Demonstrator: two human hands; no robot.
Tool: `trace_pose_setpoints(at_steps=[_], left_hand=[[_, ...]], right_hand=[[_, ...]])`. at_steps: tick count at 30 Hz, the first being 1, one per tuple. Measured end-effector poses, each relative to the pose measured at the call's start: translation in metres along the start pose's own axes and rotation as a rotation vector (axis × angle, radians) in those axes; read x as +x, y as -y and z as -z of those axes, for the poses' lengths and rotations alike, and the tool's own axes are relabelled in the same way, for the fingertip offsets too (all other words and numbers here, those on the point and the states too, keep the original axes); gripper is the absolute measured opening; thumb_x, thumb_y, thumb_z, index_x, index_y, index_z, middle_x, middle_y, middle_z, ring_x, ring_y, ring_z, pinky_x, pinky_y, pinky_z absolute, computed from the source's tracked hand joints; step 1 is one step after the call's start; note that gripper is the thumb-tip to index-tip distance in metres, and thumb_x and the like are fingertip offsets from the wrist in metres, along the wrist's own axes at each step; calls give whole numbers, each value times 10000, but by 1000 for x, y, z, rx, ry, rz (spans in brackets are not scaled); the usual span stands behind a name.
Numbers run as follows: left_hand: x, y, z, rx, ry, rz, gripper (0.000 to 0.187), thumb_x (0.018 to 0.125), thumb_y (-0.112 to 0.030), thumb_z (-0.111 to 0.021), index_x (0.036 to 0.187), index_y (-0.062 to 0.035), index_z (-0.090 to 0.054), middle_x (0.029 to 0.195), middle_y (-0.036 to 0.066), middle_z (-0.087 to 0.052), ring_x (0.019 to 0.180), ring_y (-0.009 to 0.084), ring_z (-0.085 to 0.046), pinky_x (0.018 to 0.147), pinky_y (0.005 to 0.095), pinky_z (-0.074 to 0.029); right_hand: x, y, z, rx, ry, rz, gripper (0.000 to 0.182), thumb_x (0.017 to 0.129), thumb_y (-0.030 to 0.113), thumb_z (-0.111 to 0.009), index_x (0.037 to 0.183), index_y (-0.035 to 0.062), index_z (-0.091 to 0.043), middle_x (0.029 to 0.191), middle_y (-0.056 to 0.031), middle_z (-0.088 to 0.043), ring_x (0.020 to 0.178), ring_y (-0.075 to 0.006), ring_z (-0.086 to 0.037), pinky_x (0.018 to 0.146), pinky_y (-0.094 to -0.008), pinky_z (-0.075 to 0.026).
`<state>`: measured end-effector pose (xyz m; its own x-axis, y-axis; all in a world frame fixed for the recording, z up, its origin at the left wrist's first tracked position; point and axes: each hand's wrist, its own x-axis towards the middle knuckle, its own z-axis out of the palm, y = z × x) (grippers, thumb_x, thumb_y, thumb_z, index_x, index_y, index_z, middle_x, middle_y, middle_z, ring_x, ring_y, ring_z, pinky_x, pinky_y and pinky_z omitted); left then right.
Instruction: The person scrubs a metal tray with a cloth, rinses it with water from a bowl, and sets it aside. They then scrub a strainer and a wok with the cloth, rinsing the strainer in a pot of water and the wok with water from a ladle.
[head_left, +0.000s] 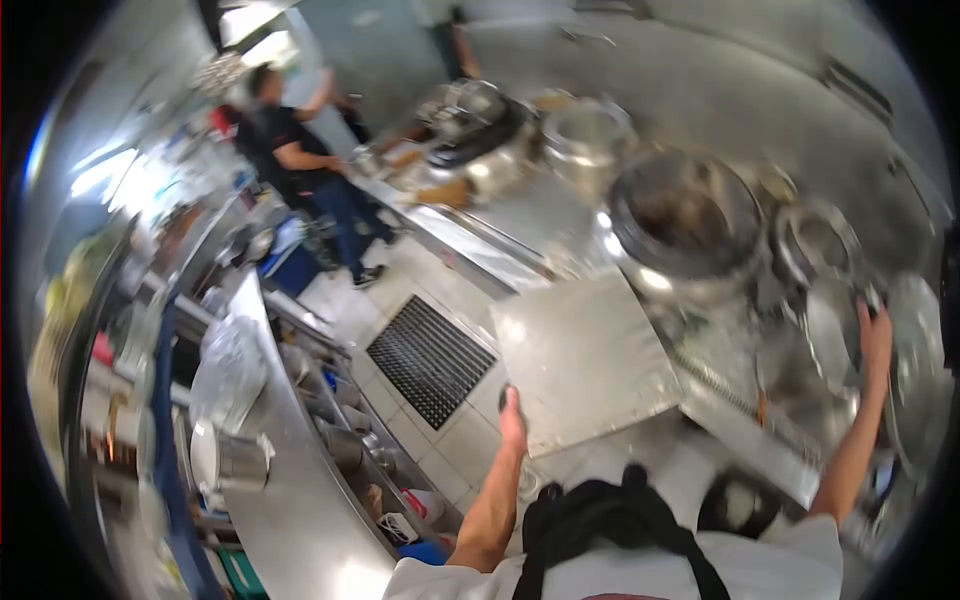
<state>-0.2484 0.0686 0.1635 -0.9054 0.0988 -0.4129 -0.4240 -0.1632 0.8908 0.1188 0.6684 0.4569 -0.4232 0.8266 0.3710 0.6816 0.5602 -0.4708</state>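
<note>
My left hand [513, 428] is closed at the near left edge of a flat, square metal panel [590, 365], with a dark knob or handle beside the thumb. The panel is tilted above the floor, next to the stove counter. On the far right, my right hand [876, 345] closes around a small dark-tipped handle. It is beside a shiny round metal pan or lid [830, 325]; blur hides how the two join. A larger round metal piece [915, 365] stands just right of that hand.
A large wok burner [625, 225], a metal pot [588, 140] and a smaller pot [815, 240] line the stove counter. A steel worktable [300, 500] runs along the left, carrying a plastic bag [228, 370]. A floor grate [432, 360] lies between. A person [310, 165] stands farther back.
</note>
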Motion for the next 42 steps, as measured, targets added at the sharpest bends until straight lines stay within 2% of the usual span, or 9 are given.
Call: trace_pose_setpoints(at_steps=[4,11,13,15,19,23,29,33,42], left_hand=[[-6,1,-35,-145,-72,73,743,946,-540,-590,1368,68,-519,1362,161,-562,1203,260,-541,1050,378,-416],[15,4,-59,-107,-151,106,812,931,-621,-550,1342,80,-541,1308,164,-604,1155,258,-581,1033,374,-431],[34,6,-55,16,-121,42,831,934,-633,-532,1351,85,-534,1332,176,-594,1185,257,-572,1047,366,-417],[33,4,-51,0,-114,93,831,931,-635,-529,1351,82,-539,1353,191,-581,1210,270,-562,1062,367,-404],[80,15,-33,120,-147,34,790,933,-601,-545,1342,75,-554,1360,200,-576,1215,288,-562,1065,387,-410],[103,0,-32,-252,44,60,745,917,-592,-588,1252,72,-616,1262,174,-631,1126,282,-599,1007,420,-450],[132,-51,-12,-10,-42,97,713,926,-591,-585,1207,63,-635,1203,149,-653,1102,254,-577,1020,397,-422],[197,-33,-5,-176,145,140,691,932,-567,-593,1246,48,-604,1218,145,-644,1143,242,-557,1028,378,-403],[156,-106,21,336,224,54,815,898,-527,-670,1393,83,-454,1336,184,-582,1258,273,-527,1074,359,-388]], right_hand=[[8,-117,-56,-570,450,-68,503,811,335,-710,1167,-3,-601,1157,-253,-646,1099,-434,-611,949,-490,-491],[9,-121,-79,-330,968,-60,641,654,303,-823,1164,-32,-630,1236,-278,-620,1151,-382,-612,976,-444,-493],[47,-139,-65,-536,861,15,649,632,294,-825,1171,-21,-646,1168,-264,-663,1099,-370,-649,948,-442,-504],[53,-39,14,-325,785,-135,685,625,286,-816,1212,-13,-627,1100,-253,-690,1067,-361,-668,919,-434,-510],[27,92,52,178,208,217,469,781,105,-705,1214,-44,-601,1109,-256,-678,1030,-346,-668,924,-417,-496],[-5,170,-84,436,-299,344,477,846,136,-716,1277,-3,-567,1258,-214,-608,1137,-357,-598,991,-418,-453],[-147,295,-327,213,210,498,398,795,168,-748,1144,25,-621,1116,-198,-640,1047,-388,-608,935,-436,-486],[-250,412,-369,191,457,804,398,798,254,-752,1126,62,-633,1145,-181,-617,1055,-377,-581,919,-449,-483],[-208,434,-437,-48,117,284,419,775,304,-757,1094,52,-653,1217,-154,-566,1110,-365,-528,911,-471,-474]])
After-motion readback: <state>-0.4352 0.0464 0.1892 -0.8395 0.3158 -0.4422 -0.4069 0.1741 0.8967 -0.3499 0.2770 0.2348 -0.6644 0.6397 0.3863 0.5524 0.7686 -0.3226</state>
